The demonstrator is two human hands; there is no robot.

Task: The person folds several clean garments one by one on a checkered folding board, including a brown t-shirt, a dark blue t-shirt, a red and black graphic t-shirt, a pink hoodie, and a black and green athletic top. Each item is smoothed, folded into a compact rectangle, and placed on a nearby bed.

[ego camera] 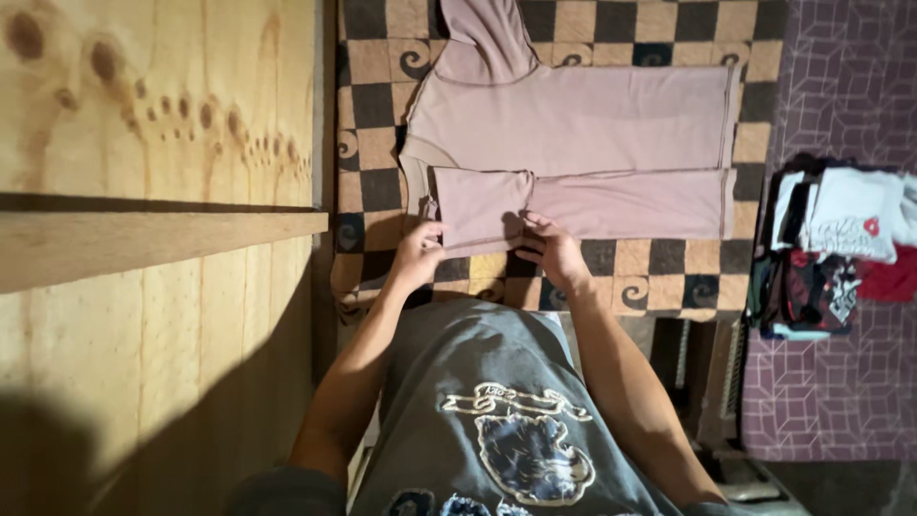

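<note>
Hands are working at the near edge of a pale pink shirt (573, 124) that is lying flat in the upper middle of the frame, spread over a checked cloth (659, 272) of tan and dark squares with curl patterns. One long side of the shirt is lying folded over itself as a narrow band running left to right across the middle of the frame, and a sleeve is trailing off toward the top edge. The left hand (417, 254) is sitting at the left end of that band, fingers curled and pinching the corner of the fabric. The right hand (549, 248) is resting just to the right of it, fingers bent down onto the folded edge and gripping the cloth. Both forearms are reaching up from the lower middle of the frame, above a grey printed shirt (497, 420) that the person is wearing. A plywood board (153, 239) is filling the left side of the frame. At the right, a pile of folded clothes (831, 248) in white, red and dark colours is sitting on a purple patterned cover (841, 86), well apart from the hands
</note>
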